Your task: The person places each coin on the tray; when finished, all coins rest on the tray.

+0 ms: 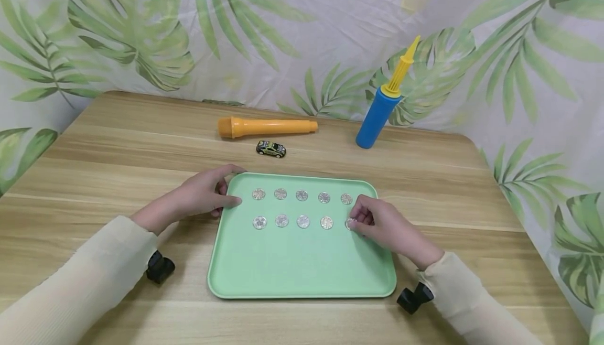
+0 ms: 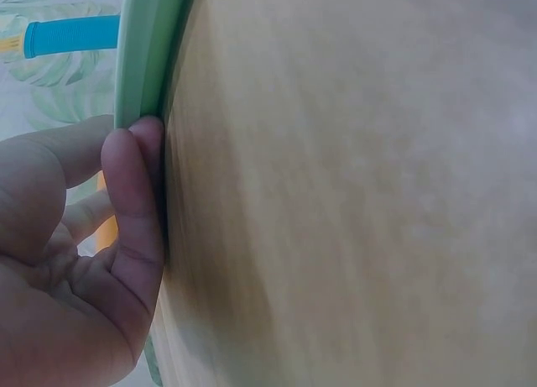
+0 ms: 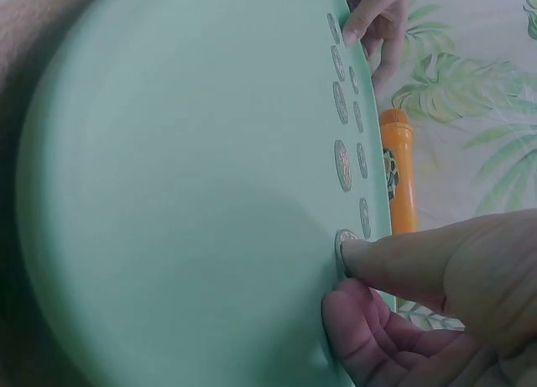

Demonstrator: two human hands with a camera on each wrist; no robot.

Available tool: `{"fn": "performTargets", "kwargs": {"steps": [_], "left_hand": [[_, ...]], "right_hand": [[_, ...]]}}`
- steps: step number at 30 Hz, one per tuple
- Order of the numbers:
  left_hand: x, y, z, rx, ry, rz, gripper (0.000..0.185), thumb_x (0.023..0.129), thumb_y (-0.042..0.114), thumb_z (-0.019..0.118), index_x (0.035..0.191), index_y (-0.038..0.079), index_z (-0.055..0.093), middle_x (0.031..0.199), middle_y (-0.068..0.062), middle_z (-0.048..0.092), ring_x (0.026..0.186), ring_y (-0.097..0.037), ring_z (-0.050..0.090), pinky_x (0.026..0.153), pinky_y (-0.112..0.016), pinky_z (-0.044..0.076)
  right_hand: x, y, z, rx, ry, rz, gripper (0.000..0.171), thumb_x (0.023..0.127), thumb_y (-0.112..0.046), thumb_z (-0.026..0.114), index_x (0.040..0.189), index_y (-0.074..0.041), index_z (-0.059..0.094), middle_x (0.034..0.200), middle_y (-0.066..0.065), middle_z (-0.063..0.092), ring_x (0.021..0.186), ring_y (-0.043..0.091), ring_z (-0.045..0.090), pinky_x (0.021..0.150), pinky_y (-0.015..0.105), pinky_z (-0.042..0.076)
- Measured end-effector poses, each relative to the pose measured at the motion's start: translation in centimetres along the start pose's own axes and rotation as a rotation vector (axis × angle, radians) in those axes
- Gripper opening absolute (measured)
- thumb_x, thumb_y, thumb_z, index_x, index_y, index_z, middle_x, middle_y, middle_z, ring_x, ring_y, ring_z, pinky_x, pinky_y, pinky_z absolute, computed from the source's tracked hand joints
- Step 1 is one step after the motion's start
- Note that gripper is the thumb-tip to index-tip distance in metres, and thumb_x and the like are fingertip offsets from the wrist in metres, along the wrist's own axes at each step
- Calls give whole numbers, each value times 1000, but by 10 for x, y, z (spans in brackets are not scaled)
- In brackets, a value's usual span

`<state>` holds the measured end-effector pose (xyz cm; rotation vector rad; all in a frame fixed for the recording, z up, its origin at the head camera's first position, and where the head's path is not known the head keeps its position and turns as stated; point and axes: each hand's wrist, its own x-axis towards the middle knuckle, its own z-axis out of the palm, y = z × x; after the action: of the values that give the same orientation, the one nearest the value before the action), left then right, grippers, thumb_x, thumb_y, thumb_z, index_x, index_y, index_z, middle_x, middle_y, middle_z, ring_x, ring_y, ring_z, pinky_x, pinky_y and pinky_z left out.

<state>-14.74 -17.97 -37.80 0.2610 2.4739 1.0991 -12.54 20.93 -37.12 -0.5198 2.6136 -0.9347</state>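
Ten silver coins sit in two rows of five across the upper half of the green tray, centre of the head view. Right hand, fingers curled, pinches the lower row's end coin at the tray's right side. Left hand rests on the tray's upper-left corner, fingers fairly straight, holding nothing. Above the tray: a toy car, an orange tube, a blue pump at upper right.
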Motion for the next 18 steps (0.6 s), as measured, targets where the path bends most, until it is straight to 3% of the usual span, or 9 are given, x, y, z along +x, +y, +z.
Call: {"fn": "performTargets", "kwargs": {"steps": [18], "left_hand": [[-2, 0, 0, -10, 5, 5, 67, 99, 15, 72, 158, 10, 41, 91, -10, 53, 67, -18, 58, 60, -29, 56]], "right_hand": [[3, 2, 1, -22, -18, -2, 6, 97, -6, 73, 97, -6, 67, 93, 6, 69, 83, 14, 58, 71, 19, 51]]}}
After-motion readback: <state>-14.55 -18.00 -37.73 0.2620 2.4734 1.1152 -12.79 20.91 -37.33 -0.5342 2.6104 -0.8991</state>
